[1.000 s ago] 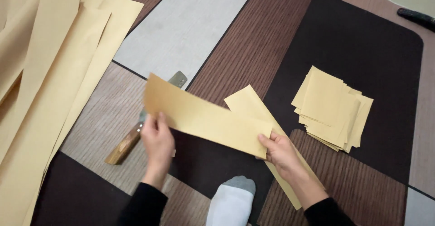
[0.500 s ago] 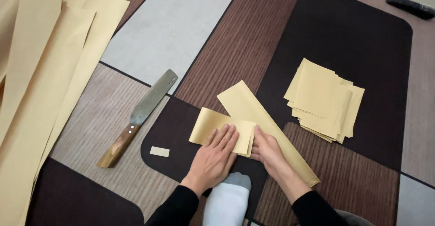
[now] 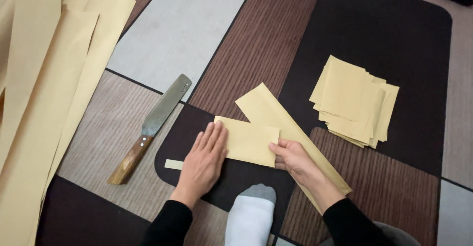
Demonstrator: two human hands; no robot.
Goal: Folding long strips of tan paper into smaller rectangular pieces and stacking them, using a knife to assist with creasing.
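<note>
1. The long tan paper sheets lie fanned over the floor at the left, uncut as far as can be judged; they look like the bulk of the work left. Their upper and left ends run out of the picture, so their count cannot be told.
2. The patchwork mat carries everything; its edges are cut off on all sides.
3. A long paper strip lies slantwise near the middle, its lower end hidden under the right forearm.
4. The stack of cut squares sits well apart to the right, loosely piled: that share appears done. How many squares it holds is hard to make out.
5. The folded paper piece lies across the strip, between the hands, seemingly being creased and not yet cut.
6. The knife rests untouched just left of the left hand.
7. The left hand lies flat, fingers spread, pressing the piece's left edge; its grip holds nothing.
8. The right hand pinches the piece's right edge with its fingertips.
9. A socked foot shows below.
10. A small paper scrap lies beside the left hand.
</note>
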